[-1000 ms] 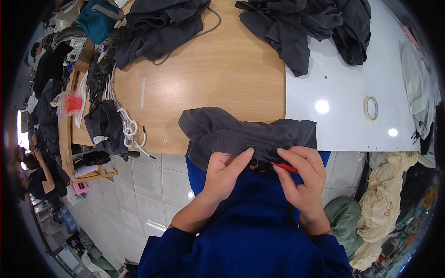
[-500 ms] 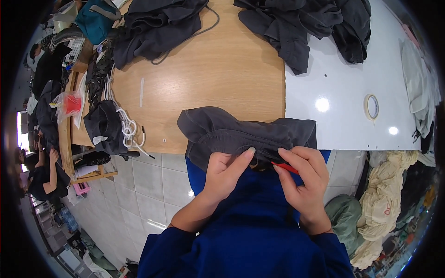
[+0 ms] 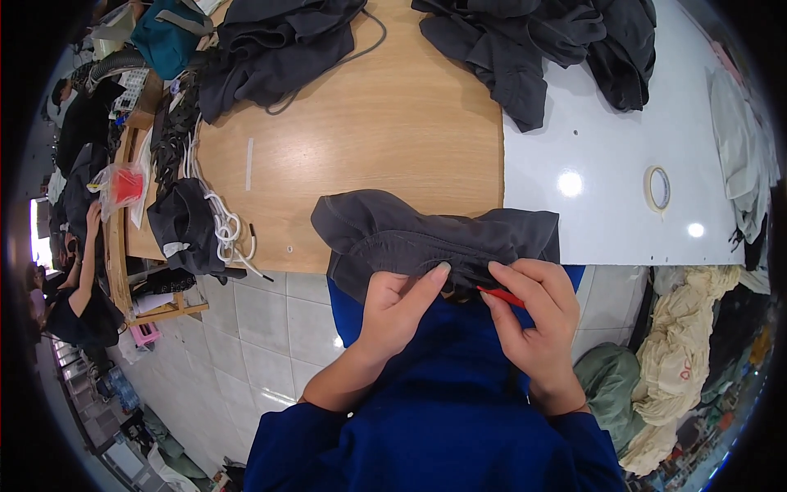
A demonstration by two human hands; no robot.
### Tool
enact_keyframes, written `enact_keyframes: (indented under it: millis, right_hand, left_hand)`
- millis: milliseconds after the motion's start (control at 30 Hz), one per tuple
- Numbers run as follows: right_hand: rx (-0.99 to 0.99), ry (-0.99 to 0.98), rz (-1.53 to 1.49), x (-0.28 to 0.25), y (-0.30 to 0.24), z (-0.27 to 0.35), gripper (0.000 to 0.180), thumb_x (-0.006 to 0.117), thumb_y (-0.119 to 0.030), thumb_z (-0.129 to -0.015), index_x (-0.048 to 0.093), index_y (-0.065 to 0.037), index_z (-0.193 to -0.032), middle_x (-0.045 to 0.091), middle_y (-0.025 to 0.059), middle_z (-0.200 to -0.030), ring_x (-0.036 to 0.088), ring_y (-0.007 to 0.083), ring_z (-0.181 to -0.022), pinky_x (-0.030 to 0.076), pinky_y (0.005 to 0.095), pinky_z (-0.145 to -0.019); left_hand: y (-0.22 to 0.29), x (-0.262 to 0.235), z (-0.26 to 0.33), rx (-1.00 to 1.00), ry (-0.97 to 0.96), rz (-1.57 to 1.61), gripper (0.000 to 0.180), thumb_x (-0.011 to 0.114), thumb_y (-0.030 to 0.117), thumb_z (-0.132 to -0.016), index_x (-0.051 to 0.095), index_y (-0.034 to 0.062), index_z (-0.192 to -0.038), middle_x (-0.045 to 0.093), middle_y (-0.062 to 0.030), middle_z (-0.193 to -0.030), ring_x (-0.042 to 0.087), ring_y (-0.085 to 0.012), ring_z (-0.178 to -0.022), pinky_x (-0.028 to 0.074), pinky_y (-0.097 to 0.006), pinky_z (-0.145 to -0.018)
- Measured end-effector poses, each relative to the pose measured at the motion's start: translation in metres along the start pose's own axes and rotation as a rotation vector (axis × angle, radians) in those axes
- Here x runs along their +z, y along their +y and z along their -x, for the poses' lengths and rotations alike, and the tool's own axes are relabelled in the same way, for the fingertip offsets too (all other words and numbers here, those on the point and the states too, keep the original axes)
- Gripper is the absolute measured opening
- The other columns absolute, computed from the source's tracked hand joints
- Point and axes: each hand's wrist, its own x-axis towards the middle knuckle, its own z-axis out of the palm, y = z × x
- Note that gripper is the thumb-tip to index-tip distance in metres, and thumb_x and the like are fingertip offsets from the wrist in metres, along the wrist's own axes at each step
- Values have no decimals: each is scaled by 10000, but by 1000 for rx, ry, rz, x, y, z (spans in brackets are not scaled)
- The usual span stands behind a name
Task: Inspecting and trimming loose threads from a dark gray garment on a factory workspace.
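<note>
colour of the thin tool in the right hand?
Red; the thin tool shows between the right hand fingers in the head view.

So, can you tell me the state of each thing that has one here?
Grey garment: bunched, half over the table edge, pinched by both hands.
Left hand: closed on the garment.
Right hand: holds a red tool at the garment.
Tape roll: lying flat on the white table.

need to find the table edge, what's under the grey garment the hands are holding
The grey garment lies over the wooden table edge, its near part hanging onto blue clothing. The left hand and right hand grip it. The edge beneath is covered.
</note>
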Motion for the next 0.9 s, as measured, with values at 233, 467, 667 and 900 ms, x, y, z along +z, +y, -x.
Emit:
enact_keyframes:
  millis: [233, 467, 667, 900]
  right_hand:
    - [-25, 14, -143, 8, 10, 3, 345, 730, 1, -608, 659, -47, -942, 589, 72, -834, 559, 191, -697, 433, 251, -582]
    - [18, -69, -606, 0, 9, 12, 335, 748, -38, -636, 636, 20, -946, 588, 121, -858, 582, 200, -722, 454, 246, -601]
    - [78, -6, -242, 19, 9, 1, 349, 743, -41, -602, 658, -29, -940, 509, 58, -687, 497, 160, -557, 401, 255, -490]
    - [-362, 51, -217, 38, 16, 10, 294, 694, -120, -542, 695, -124, -836, 419, -13, -531, 420, 133, -435, 316, 253, -402]
  left_hand:
    - [4, 6, -1, 26, 10, 29, 215, 515, 50, -901, 571, -47, -1086, 606, -64, -1034, 550, -107, -921, 438, -238, -829]
    - [3, 3, -1, -38, 30, 28, 213, 526, 65, -901, 580, -45, -1075, 618, -69, -1025, 557, -110, -928, 438, -241, -838]
    - [-1, -1, 1, -34, -40, 118, 209, 487, 85, -923, 587, -54, -1043, 625, -80, -996, 563, -102, -899, 443, -234, -800]
    - [-6, -5, -1, -66, -54, 277, 214, 463, 102, -936, 588, -49, -1022, 625, -88, -979, 570, -110, -892, 439, -241, -801]
